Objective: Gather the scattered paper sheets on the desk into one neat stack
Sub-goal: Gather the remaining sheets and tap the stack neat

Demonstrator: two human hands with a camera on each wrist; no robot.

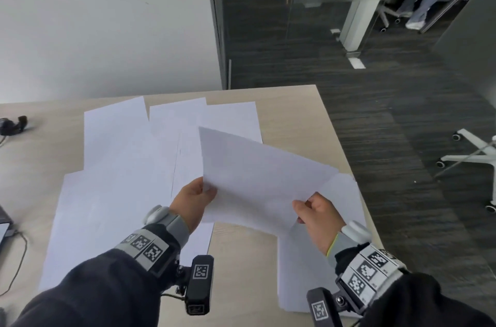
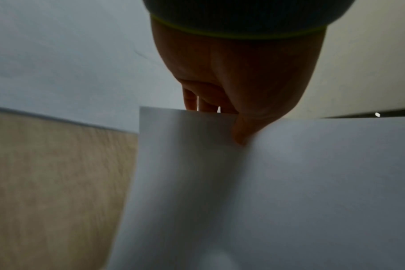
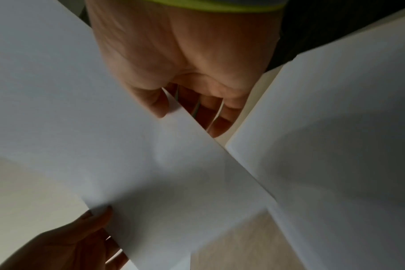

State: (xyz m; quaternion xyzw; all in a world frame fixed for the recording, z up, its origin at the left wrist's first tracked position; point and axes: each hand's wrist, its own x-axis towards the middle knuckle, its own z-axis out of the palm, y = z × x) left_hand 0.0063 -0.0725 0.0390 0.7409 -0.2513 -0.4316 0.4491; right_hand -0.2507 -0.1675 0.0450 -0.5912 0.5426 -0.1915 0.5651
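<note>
Both hands hold one white paper sheet [image 1: 255, 176] lifted above the desk [image 1: 295, 117]. My left hand [image 1: 197, 199] pinches its near left corner, thumb on top. My right hand [image 1: 312, 210] pinches its near right edge. In the left wrist view the thumb [image 2: 242, 131] lies on the sheet [image 2: 289, 182]. In the right wrist view the right hand [image 3: 173, 102] grips the sheet [image 3: 127, 146], and the left hand [image 3: 81, 241] shows at the far corner. Several other white sheets [image 1: 128, 165] lie spread and overlapping on the desk; another sheet [image 1: 303, 267] lies at the right front.
A small dark device [image 1: 13, 125] sits at the desk's far left, and a cable [image 1: 18, 259] runs along the left edge. The desk's right edge drops to dark carpet [image 1: 375, 112]. White chair bases [image 1: 472, 155] stand right; a wall [image 1: 107, 18] is behind.
</note>
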